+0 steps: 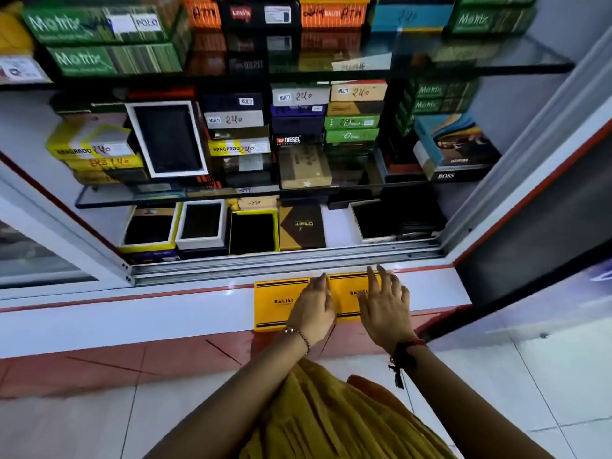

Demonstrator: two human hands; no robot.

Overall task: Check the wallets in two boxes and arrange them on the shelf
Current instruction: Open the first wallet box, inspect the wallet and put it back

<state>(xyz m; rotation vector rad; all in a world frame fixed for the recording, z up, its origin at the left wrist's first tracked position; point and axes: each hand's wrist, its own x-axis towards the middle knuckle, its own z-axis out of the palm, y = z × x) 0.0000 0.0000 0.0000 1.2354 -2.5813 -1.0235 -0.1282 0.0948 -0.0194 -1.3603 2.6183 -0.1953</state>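
Note:
Two closed yellow BALISI boxes lie side by side on the white ledge in front of the cabinet: the left box [275,303] and the right box [347,294]. My left hand [313,309] rests over the right edge of the left box, fingers close together. Above the right box hovers my right hand [385,306], fingers spread, covering its right part. Neither hand grips anything. No wallet from these boxes is visible.
The open cabinet has a bottom shelf [337,223] with several open boxes holding dark wallets, and a bare white patch. A glass shelf [231,193] above carries stacked boxes. The sliding-door track [284,260] runs along the front. A door frame [530,180] stands at right.

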